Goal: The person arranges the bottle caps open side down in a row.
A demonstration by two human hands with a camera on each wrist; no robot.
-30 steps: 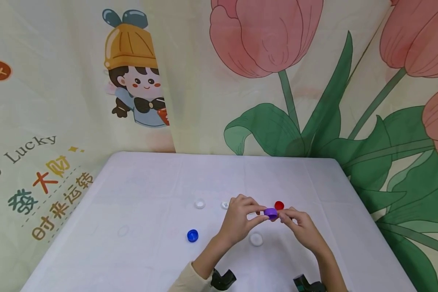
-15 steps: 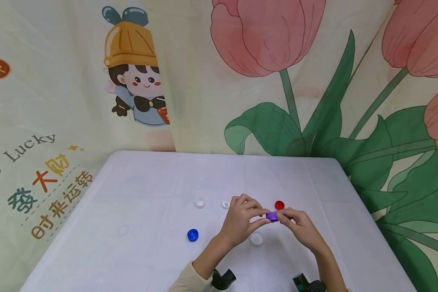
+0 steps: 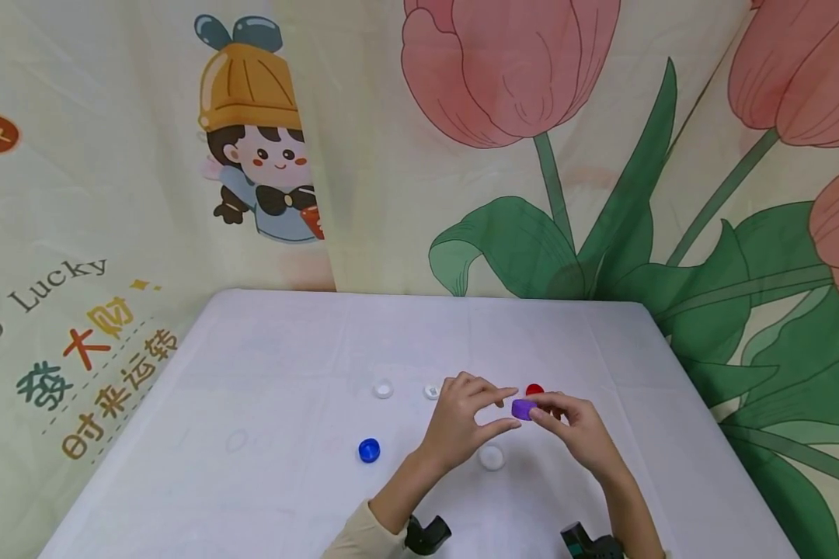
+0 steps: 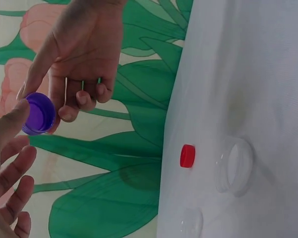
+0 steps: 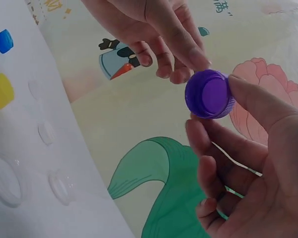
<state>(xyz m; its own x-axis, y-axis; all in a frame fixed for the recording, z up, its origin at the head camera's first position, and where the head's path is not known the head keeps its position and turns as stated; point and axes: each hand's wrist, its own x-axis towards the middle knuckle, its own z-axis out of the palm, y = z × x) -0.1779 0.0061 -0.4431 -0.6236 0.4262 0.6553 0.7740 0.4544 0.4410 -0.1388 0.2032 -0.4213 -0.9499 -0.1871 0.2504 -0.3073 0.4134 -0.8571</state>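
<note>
A purple bottle cap [image 3: 523, 409] is held up above the table, its hollow side showing in the right wrist view. My right hand [image 3: 582, 436] pinches it between thumb and fingers. Around the cap's other side, my left hand [image 3: 454, 415] has its thumb and index finger spread, with a visible gap to the cap in the head view. From the left wrist, the left thumb [image 4: 12, 121] overlaps the cap's edge; contact is hard to judge there. Behind the hands lies a red cap [image 3: 534, 390], partly covered by the right fingers.
On the white table [image 3: 287, 349] lie a blue cap [image 3: 369, 450], clear or white caps [image 3: 383, 389] and a white one [image 3: 491, 457] near the hands. The right wrist view also has a yellow cap [image 5: 1, 90]. A printed curtain [image 3: 377, 155] hangs behind the table.
The left fingers, which gripped the purple cap a second ago, have spread apart from it. The cap has turned and now stays in the right hand alone.
</note>
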